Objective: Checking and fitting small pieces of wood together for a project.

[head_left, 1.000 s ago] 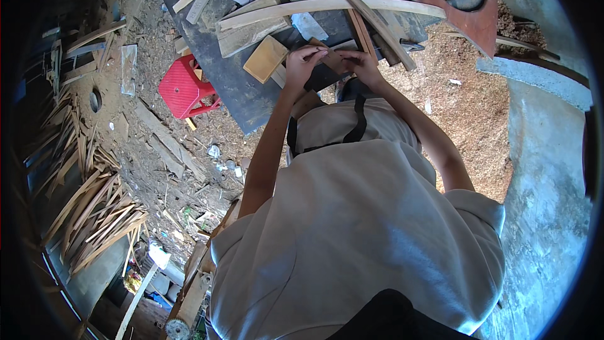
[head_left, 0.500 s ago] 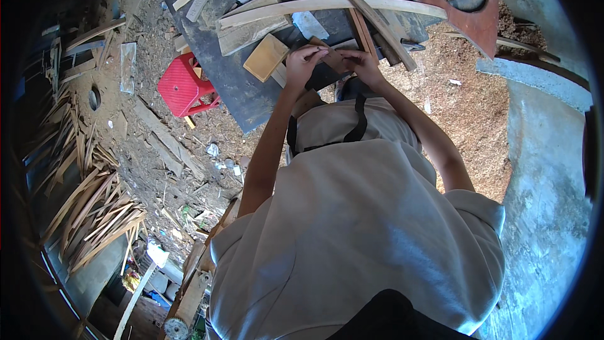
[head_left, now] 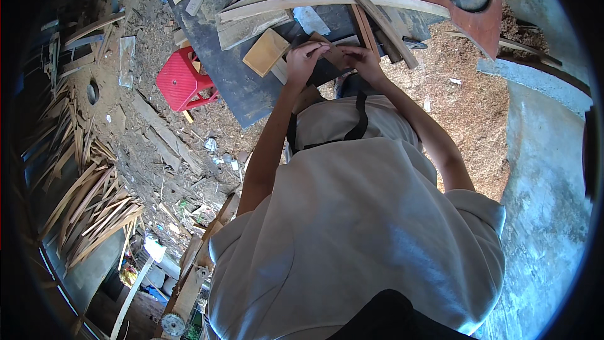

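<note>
You had the small brown wooden piece [head_left: 333,56] at the near edge of the dark table [head_left: 255,104], straight in front of your waist — probably because that spot let both arms come in evenly. Your left hand [head_left: 301,63] was at the piece's left side, over the table edge, its thumb and fingertips drawn together; whether they pinched the wood or something tiny, I couldn't tell. Your right hand [head_left: 365,66] was at the opposite side, also by the table edge, fingers bent inward; their grasp was too small to make out. Having one hand at each side likely served to keep the piece from turning.

The tan wooden block [head_left: 266,52] lay on the table near its left edge, just beside your left hand, perhaps set there to be within reach. Across the table's middle, the long pale curved strip [head_left: 333,1] rested over other boards, seemingly laid crosswise because of its length. At the table's right end was the reddish-brown board [head_left: 453,12] with a rounded cut-out — maybe pushed there to leave your side freer. The red stool [head_left: 182,80] stood off the table's left edge.
</note>
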`<state>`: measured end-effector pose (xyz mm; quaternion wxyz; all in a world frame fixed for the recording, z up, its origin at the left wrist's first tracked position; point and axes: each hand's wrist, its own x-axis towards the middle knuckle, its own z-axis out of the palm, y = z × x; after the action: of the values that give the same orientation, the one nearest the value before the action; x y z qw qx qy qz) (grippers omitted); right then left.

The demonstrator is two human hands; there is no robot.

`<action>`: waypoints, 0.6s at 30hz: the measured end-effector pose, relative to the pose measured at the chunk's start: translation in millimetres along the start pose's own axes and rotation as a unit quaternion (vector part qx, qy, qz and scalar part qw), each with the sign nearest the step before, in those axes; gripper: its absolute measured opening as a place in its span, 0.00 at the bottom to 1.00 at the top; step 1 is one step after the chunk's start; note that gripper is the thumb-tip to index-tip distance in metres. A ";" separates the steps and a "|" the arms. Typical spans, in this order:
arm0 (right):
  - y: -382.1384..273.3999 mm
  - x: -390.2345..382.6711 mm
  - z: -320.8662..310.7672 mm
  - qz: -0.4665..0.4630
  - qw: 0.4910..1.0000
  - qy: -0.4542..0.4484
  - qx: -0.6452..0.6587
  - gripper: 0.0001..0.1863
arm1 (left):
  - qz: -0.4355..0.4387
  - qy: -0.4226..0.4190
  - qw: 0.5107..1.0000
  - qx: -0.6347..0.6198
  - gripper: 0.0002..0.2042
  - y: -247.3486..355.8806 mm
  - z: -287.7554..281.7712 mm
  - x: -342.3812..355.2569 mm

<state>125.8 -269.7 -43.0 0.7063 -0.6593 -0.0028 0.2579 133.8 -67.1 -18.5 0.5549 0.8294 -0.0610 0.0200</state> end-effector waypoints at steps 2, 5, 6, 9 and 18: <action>0.7 0.4 -1.0 0.001 1.000 0.008 -0.024 0.20 | -0.001 0.003 1.000 -0.006 0.06 -0.8 0.3 -0.2; 2.5 1.2 -1.9 0.011 1.000 0.011 -0.011 0.20 | 0.011 -0.008 0.999 0.035 0.06 2.2 1.1 0.4; 1.2 1.1 -0.8 0.011 1.000 0.010 -0.011 0.20 | 0.012 -0.005 0.999 0.039 0.06 1.9 0.7 -0.4; -0.6 0.7 0.0 0.015 1.000 0.009 -0.011 0.20 | 0.017 0.001 0.999 0.050 0.06 1.0 0.5 -1.4; -5.0 -1.2 1.1 0.011 1.000 0.008 -0.013 0.19 | 0.054 0.044 0.994 0.081 0.05 -2.5 4.1 -2.1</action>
<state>126.2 -269.1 -37.8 0.6950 -0.6700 0.0067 0.2609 131.9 -69.8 -22.6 0.4860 0.8655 -0.0796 0.0912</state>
